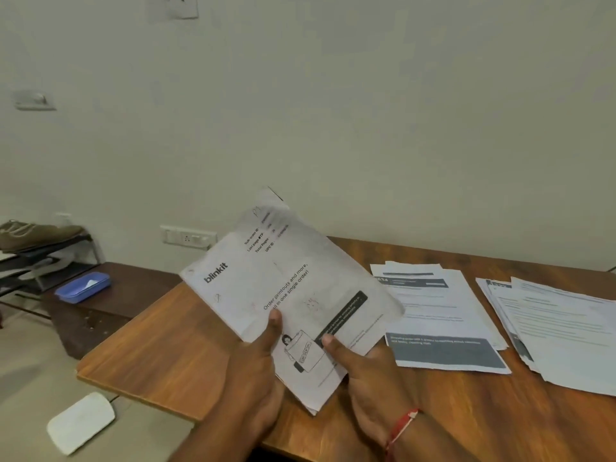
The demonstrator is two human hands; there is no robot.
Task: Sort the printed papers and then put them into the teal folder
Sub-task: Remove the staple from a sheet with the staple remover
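I hold a thin stack of printed papers [286, 288] tilted above the wooden table [160, 348]; its top sheet reads "blinkit". My left hand [256, 371] grips the stack's lower edge with the thumb on top. My right hand [363, 371] grips the same edge further right, thumb pressed on the sheet. Two more paper piles lie on the table: one [440, 315] with dark header bands just right of the held stack, another fanned pile [560, 331] at the far right. No teal folder is in view.
A blue plastic box [83, 286] sits on a dark low bench [100, 311] left of the table. A shoe rack [36, 248] stands at far left by the wall. A white pad-like object [81, 421] lies on the floor, bottom left.
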